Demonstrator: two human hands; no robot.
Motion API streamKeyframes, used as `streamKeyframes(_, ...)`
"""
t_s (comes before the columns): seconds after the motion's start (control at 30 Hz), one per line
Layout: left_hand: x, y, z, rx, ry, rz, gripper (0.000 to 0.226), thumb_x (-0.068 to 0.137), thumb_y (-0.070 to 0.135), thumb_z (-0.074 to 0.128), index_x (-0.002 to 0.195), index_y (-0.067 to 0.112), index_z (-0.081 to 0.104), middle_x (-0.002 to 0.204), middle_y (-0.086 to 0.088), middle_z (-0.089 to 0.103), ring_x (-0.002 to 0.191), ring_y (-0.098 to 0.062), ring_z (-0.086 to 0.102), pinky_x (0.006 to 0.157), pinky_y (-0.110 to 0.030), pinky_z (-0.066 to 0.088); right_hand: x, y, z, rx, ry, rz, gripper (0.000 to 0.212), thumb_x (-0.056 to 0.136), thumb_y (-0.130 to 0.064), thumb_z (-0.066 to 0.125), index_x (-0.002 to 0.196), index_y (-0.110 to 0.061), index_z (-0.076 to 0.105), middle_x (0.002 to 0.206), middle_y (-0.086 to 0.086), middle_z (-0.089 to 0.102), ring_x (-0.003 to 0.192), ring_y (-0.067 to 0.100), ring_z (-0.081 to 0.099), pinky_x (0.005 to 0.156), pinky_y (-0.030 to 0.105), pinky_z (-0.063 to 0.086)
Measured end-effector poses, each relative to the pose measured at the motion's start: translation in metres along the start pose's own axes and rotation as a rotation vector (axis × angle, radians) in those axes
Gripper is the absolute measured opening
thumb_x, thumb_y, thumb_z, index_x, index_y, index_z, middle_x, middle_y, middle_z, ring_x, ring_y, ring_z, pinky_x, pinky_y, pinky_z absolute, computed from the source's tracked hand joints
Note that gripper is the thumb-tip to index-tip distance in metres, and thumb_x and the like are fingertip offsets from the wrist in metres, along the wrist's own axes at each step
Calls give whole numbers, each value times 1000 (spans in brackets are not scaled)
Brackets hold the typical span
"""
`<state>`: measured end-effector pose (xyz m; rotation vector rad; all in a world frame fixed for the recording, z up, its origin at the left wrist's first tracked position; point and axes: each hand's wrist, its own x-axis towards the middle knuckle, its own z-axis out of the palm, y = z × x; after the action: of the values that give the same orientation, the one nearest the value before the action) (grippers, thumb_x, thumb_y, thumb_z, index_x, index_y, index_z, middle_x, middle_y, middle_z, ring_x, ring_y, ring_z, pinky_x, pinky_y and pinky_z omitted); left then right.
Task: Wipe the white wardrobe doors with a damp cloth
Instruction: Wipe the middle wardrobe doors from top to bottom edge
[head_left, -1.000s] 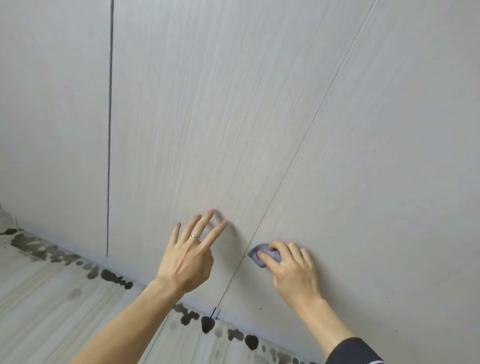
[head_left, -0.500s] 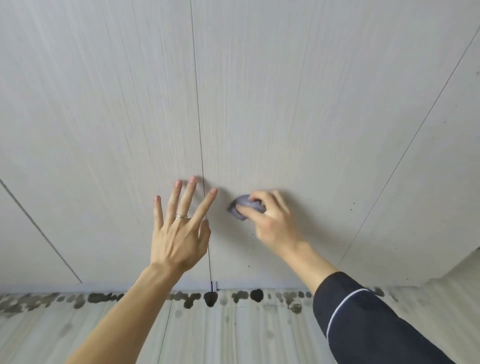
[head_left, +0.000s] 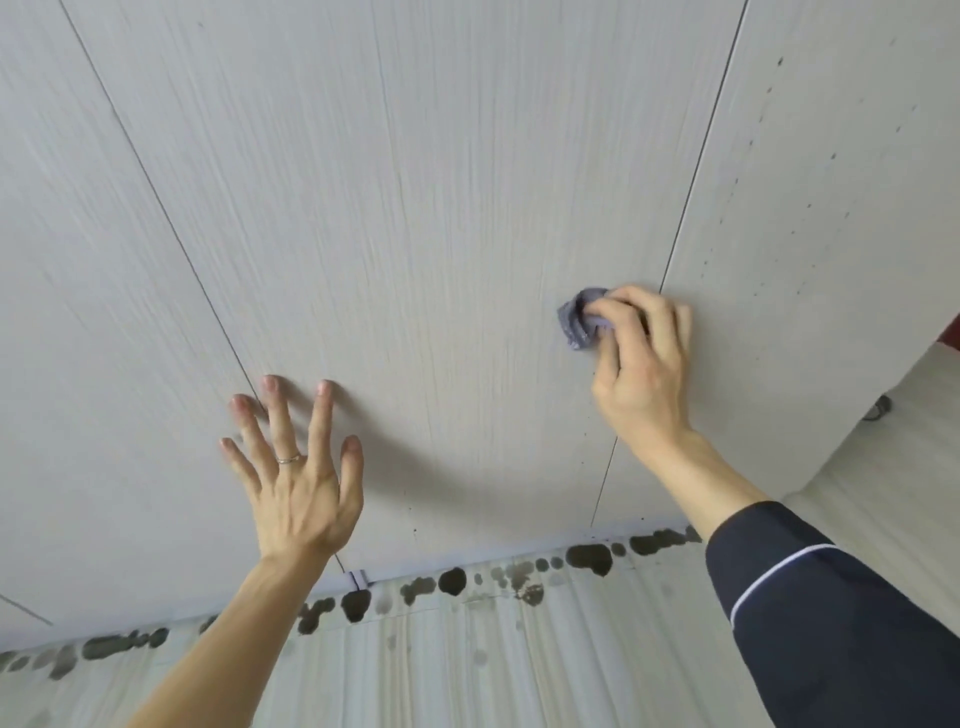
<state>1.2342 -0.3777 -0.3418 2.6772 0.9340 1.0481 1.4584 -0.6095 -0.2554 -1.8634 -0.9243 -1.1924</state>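
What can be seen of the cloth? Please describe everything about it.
The cloth is small and greyish purple, and it looks like soft fabric crumpled into a wad. The right hand holds it and covers its right part, so only the left part shows. It is pressed against a white door, just left of the seam to the next door. Nothing else touches it. Whether it is damp cannot be seen.

The pale, streaked floor (head_left: 467, 675) bears the white wardrobe (head_left: 415, 208) along its far edge; dark blotches (head_left: 452, 579) dot the floor in a row, just beside the wardrobe's base.
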Motion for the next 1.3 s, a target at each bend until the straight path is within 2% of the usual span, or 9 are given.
streamKeyframes(0.13,0,0,2,13,14,6,71,97,48,32,160,37,1,166,2,-26,150,-28,-28,118,-68,-6,-67,8,14,53,-116,53,25,87,7,52,98,-7,70,114,12,57,95,33,48,81,30,41)
streamKeyframes(0.47,5,-2,11,47,59,49,72,101,42,35,161,31,-2,164,-27,-12,146,-56,-14,115,-66,-11,-197,15,49,118,-281,781,34,72,21,60,79,-11,70,113,5,51,104,23,49,79,9,36)
streamKeyframes(0.67,19,-22,44,-25,67,-66,71,98,63,21,153,47,-22,158,-40,-1,142,-66,-1,106,-82,5,-221,17,55,260,-148,1279,26,73,28,52,72,6,66,96,8,54,78,-14,58,63,3,42)
streamKeyframes(0.77,24,-38,54,-66,74,-104,73,96,70,21,146,54,-28,161,-35,7,142,-66,8,105,-81,15,-234,19,65,289,-74,1551,23,79,21,56,78,0,67,102,3,54,70,2,60,57,0,40)
streamKeyframes(0.83,25,-44,57,-73,75,-91,74,95,72,22,145,55,-30,161,-35,7,141,-66,10,106,-80,15,-246,24,74,342,-37,1706,27,83,18,52,78,-5,65,87,6,60,62,2,58,53,1,40)
streamKeyframes(0.93,24,-35,53,-63,94,-73,75,98,69,24,149,49,-28,159,-39,2,140,-70,6,106,-83,6,-264,25,87,379,-81,1915,32,83,11,51,72,-17,64,76,-3,64,76,19,62,72,24,52)
streamKeyframes(1.07,20,-5,37,-13,166,26,64,104,57,29,152,27,0,148,-54,0,133,-77,-5,105,-57,-26,-263,3,100,441,-122,1976,37,78,10,52,72,-23,67,76,-5,67,75,19,64,77,31,55)
streamKeyframes(1.17,16,4,31,22,149,42,63,105,53,34,153,25,4,153,-48,0,138,-71,-6,108,-51,-26,-262,-21,111,560,-159,1977,37,66,13,46,68,-17,67,74,5,70,69,26,65,63,32,54)
streamKeyframes(1.3,6,-2,15,1,129,63,59,105,34,44,157,31,17,165,-24,2,150,-48,-4,116,-65,-9,-258,-59,117,778,-138,2029,38,55,20,34,58,-10,57,78,20,70,60,24,56,61,33,43)
